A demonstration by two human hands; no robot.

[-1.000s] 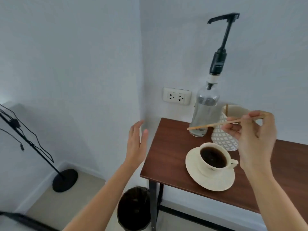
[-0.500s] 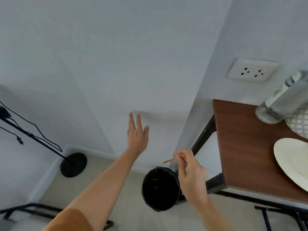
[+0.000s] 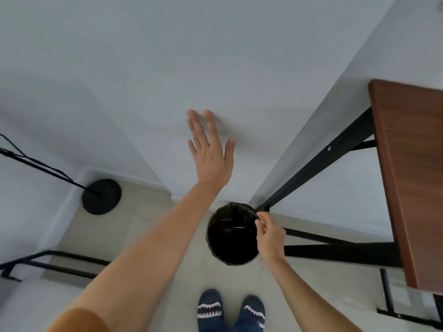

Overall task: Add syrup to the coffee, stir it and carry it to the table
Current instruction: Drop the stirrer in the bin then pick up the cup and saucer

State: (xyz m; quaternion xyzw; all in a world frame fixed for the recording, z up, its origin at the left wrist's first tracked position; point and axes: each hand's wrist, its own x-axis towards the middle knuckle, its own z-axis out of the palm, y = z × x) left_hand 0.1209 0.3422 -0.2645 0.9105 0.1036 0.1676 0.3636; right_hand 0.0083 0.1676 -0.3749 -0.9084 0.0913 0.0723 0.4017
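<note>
The view looks straight down beside the brown wooden table [image 3: 407, 168]; the coffee cup, saucer and syrup bottle are out of view. My right hand [image 3: 271, 233] hovers over the right rim of a black waste bin [image 3: 231, 236], fingers loosely curled and holding nothing. A thin pale wooden stirrer [image 3: 237, 227] shows inside the bin, just clear of my fingertips. My left hand [image 3: 211, 149] is raised flat with fingers spread, close to the white wall, holding nothing.
Black metal table legs and braces [image 3: 318, 168] run beside the bin. At the left a black stand with a round base [image 3: 102, 196] rests on the beige floor. My feet in blue patterned slippers [image 3: 231, 310] are below the bin.
My view swung down from the tabletop to the floor. My right hand carried the stirrer off the table to the bin and let it go. My left hand stayed raised.
</note>
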